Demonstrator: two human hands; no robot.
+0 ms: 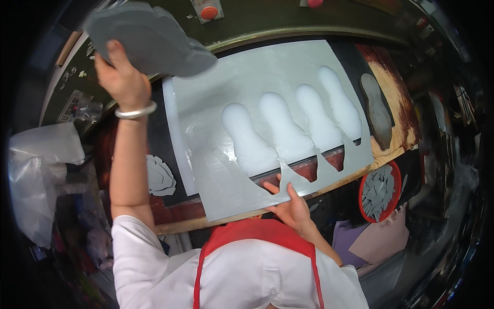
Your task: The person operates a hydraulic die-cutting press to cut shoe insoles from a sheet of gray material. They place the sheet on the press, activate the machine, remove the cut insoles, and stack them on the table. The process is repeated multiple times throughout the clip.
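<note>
Raised at the upper left, my left hand grips a blurred grey bundle of irregularly edged flat pieces. A silvery bangle circles that wrist. At the front edge of the worktable, my right hand pinches a large grey sheet, thumb on top and fingers partly showing through a cut-out. Several sole-shaped openings run across this sheet. White sheet lies beneath and shows through them; the sheet's near edge reaches over the wooden table edge.
A worn sole-shaped piece lies on the table's right side. Below it, a red basin holds grey scraps. Grey offcuts lie at left. A green machine beam spans the back; a clear plastic bag hangs far left.
</note>
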